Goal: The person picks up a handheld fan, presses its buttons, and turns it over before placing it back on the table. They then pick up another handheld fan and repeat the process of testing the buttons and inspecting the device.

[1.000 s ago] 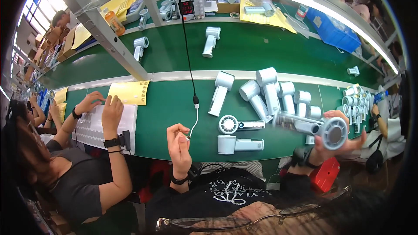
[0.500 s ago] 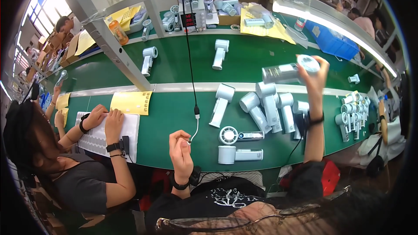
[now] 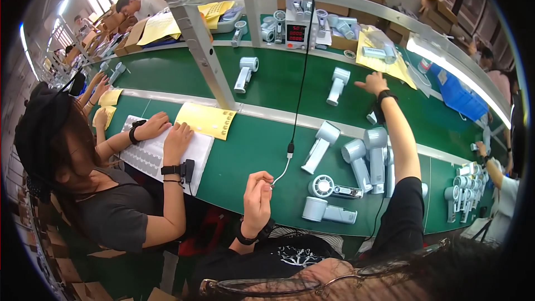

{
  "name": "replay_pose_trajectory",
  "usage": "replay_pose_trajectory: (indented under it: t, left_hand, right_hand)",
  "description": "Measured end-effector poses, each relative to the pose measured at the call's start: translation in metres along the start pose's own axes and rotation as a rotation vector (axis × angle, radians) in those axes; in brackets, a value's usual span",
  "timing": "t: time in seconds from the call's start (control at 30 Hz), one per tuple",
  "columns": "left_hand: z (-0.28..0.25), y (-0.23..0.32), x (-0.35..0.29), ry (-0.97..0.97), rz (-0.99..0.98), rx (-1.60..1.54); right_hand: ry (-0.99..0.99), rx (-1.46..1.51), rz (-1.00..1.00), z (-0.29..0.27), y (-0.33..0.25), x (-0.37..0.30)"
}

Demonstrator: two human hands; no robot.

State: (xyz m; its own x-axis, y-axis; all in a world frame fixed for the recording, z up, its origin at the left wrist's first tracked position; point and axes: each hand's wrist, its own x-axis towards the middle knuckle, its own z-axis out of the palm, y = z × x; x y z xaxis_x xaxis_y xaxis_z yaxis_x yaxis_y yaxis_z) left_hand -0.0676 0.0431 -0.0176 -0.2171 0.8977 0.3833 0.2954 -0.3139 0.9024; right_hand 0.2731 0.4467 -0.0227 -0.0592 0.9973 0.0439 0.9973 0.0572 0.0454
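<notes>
My left hand is closed around the plug end of a white cable, which joins a black cable hanging from above. Stretched out over the far green surface, my right hand has its fingers apart and holds nothing. Just left of it lies a light blue handheld fan. Another pale fan shows partly beside my right wrist. Near me, a fan with its round grille up lies above a second fan. Several more fans lie together, partly hidden by my right forearm.
A metal post and a rail frame the bench. Behind stand a meter with red digits and a blue crate. At left, a co-worker's hands rest on a white sheet. More fans cluster at right.
The fan has left my right hand, which has moved left and away from me and opened. My left hand still grips the cable. The whole view has shifted.
</notes>
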Motion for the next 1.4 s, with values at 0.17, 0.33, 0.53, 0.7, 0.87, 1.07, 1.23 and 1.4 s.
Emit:
replay_pose_trajectory:
  t: [0.17, 0.33, 0.53, 0.7, 0.87, 1.07, 1.23, 1.4]
  left_hand:
    - [-0.005, -0.002, -0.001, -0.004, 0.061, -0.019]
    - [-0.009, -0.005, -0.004, 0.000, 0.132, 0.009]
    - [-0.013, -0.001, -0.008, -0.006, 0.019, -0.040]
    - [-0.007, 0.001, -0.007, -0.047, 0.063, -0.038]
    - [-0.001, 0.007, -0.011, -0.058, 0.052, -0.047]
    - [0.016, 0.013, -0.014, -0.126, 0.060, -0.098]
    - [0.038, 0.021, -0.024, -0.379, -0.038, -0.275]
    - [0.069, 0.035, -0.028, -0.598, 0.026, -0.272]
  right_hand:
    - [-0.473, 0.070, -0.041, -0.016, -0.089, 0.005]
    - [-0.255, 0.063, -0.002, 0.025, -0.071, 0.017]
    - [-0.173, 0.660, 0.147, -0.014, -0.058, -0.020]
    - [-0.324, 0.667, 0.008, -0.074, -0.030, -0.045]
    - [0.094, 1.254, -0.119, -0.104, -0.046, -0.161]
    - [0.132, 1.650, -0.165, -0.092, -0.065, -0.294]
    - [0.088, 1.628, -0.121, -0.063, -0.074, -0.353]
    - [0.064, 2.059, -0.116, -0.062, -0.101, -0.377]
